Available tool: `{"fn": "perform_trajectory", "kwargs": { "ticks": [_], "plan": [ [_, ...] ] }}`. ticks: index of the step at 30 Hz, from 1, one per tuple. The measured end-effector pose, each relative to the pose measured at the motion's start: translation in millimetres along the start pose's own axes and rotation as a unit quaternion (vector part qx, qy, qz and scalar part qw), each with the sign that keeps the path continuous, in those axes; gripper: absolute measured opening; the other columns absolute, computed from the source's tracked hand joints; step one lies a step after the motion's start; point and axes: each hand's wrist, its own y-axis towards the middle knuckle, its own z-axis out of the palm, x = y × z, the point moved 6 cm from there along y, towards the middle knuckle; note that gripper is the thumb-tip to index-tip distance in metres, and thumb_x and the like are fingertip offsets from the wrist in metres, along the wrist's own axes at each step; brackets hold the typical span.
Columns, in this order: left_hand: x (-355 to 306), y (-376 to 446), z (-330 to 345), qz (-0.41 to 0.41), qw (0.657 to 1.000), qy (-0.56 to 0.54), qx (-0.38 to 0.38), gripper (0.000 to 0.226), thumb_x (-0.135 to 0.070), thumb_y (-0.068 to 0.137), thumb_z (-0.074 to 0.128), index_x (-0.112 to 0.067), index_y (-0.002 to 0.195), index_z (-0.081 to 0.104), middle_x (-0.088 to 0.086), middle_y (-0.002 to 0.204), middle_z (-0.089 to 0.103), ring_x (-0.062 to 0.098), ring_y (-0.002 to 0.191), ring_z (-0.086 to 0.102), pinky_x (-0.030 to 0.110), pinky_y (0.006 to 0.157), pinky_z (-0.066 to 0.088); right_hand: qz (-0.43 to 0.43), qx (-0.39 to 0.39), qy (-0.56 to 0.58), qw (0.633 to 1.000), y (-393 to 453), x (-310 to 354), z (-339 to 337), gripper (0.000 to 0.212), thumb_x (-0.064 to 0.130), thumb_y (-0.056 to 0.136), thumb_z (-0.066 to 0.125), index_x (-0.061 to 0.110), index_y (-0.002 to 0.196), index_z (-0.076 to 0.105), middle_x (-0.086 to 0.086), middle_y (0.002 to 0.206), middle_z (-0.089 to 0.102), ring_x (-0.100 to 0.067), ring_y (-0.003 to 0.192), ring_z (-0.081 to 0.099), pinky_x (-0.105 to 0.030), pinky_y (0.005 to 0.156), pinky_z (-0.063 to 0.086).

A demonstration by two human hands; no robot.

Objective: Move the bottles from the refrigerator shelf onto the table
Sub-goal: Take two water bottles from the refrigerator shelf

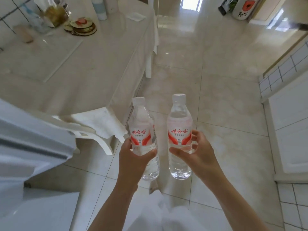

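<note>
I hold two clear water bottles with white caps and red-and-white labels upright over the tiled floor. My left hand [133, 155] grips the left bottle [141, 129] around its lower middle. My right hand [196, 150] grips the right bottle [180, 127] at the same height, thumb in front. The table [80, 67], covered with a pale cloth, lies ahead and to the left, its near corner just left of the left bottle. The white refrigerator door [30, 140] stands open at the left edge; its shelves are out of view.
At the table's far end sit a stack of round coasters [81, 26], a glass jar [55, 15] and a tall pale bottle [100, 8]. White cabinets [290, 124] line the right side. Glossy floor tiles [200, 55] stretch ahead toward a doorway.
</note>
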Motion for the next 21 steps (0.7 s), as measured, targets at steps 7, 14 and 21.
{"fn": "perform_trajectory", "kwargs": {
  "ticks": [7,14,21],
  "plan": [
    [-44.1,94.7,34.0,-0.02,0.999,-0.014,-0.027,0.058,-0.01,0.062,0.087,-0.024,0.11,0.059,-0.006,0.097,0.069,0.012,0.09,0.067,0.027,0.075,0.054,0.007,0.012,0.02,1.0,109.5,32.1,-10.0,0.061,0.022,0.067,0.085,0.024,0.117,0.05,0.016,0.102,0.063,-0.004,0.097,0.062,-0.023,0.08,0.052],
    [-82.0,177.7,74.8,-0.033,0.993,-0.051,-0.099,0.055,-0.006,0.062,0.087,-0.032,0.101,0.058,-0.008,0.096,0.069,0.004,0.083,0.068,0.025,0.073,0.053,-0.019,0.091,-0.015,0.996,240.9,65.3,-18.5,0.062,0.023,0.068,0.085,0.017,0.119,0.051,0.01,0.104,0.066,-0.01,0.097,0.066,-0.034,0.086,0.056],
    [-121.2,235.4,93.9,-0.045,0.974,-0.073,-0.208,0.063,-0.017,0.061,0.088,-0.024,0.115,0.057,-0.002,0.104,0.068,0.017,0.094,0.067,0.036,0.082,0.057,-0.083,0.182,-0.097,0.975,356.9,114.8,-12.2,0.065,0.025,0.064,0.087,0.023,0.118,0.05,0.013,0.106,0.063,-0.014,0.099,0.065,-0.042,0.09,0.053]
  ]
}}
